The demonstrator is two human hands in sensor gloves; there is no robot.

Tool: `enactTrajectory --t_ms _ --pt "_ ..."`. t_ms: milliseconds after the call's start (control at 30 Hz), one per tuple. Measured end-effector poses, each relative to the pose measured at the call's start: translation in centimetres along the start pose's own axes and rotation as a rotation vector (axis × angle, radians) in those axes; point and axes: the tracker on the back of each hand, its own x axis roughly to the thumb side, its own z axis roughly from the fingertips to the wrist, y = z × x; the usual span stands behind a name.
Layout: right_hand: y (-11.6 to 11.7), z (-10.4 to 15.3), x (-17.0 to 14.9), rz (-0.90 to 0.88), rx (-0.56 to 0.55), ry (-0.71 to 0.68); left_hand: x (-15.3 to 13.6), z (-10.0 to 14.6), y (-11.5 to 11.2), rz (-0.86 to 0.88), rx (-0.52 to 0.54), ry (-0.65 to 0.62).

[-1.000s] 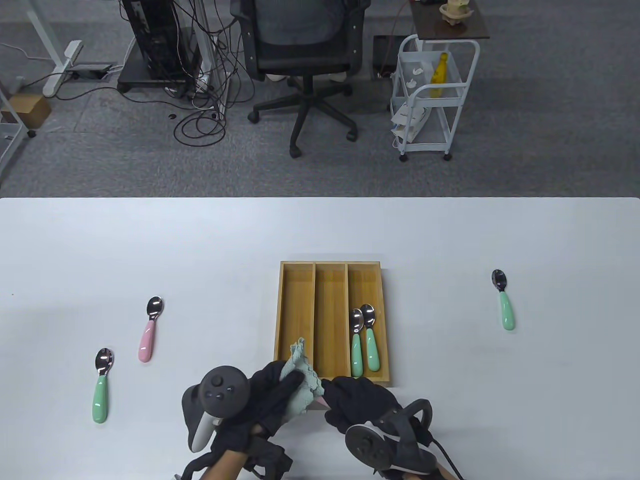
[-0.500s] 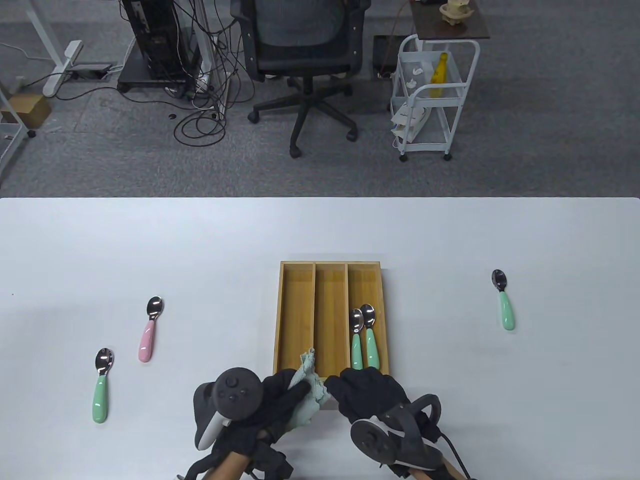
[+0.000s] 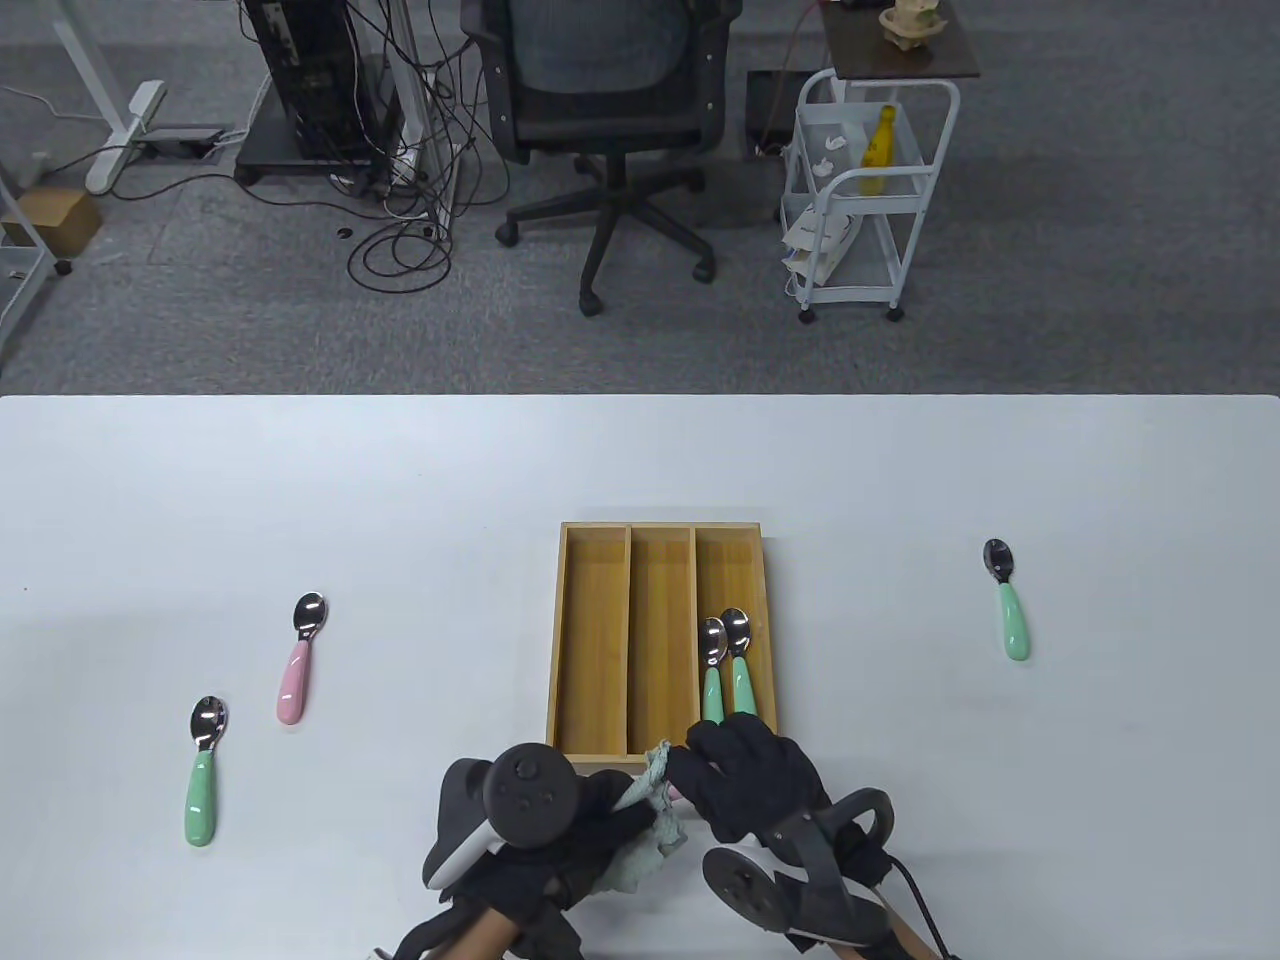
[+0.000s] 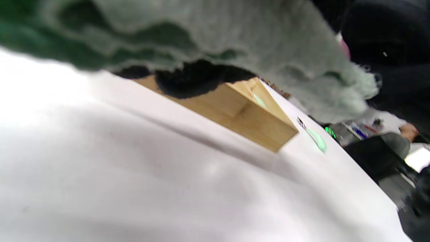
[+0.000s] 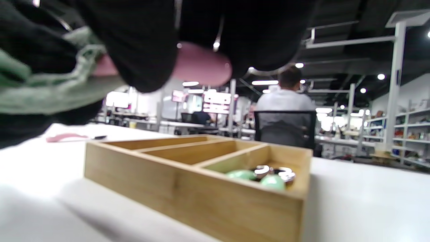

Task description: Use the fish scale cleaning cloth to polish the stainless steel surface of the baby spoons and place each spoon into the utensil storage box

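Observation:
My left hand (image 3: 600,825) grips the pale green cleaning cloth (image 3: 650,835) just in front of the wooden storage box (image 3: 590,640). My right hand (image 3: 745,780) holds a pink-handled spoon (image 5: 198,69) whose far end is buried in the cloth (image 5: 40,90); the spoon's bowl is hidden. Two green-handled spoons (image 3: 728,675) lie in the box's right compartment. On the table lie a pink-handled spoon (image 3: 298,665) and a green one (image 3: 203,765) at the left, and another green one (image 3: 1008,610) at the right.
The box's left and middle compartments hold nothing. Beyond the table's far edge stand an office chair (image 3: 605,100) and a white trolley (image 3: 865,190). In the right wrist view a person sits behind the box (image 5: 201,181).
Both hands have shifted right and toward the table's near edge with the cloth and spoon. The cloth no longer sticks up over the box's near end.

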Motion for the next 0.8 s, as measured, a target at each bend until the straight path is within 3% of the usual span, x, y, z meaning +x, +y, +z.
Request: enactTrajectory --t_ms 167,467,800 --pt "-0.1 0.1 0.3 -0.058 -0.005 0.002 -1.2 0.6 1.5 0.156 0.119 0.044" --pt "0.1 0.4 2.0 -0.213 0.031 -0.036 -2.8 1.5 2.7 0.309 0.242 0.077" --pt "0.3 0.2 0.9 -0.137 0.028 -0.015 -2.5 1.1 2.2 0.301 0.165 0.076"
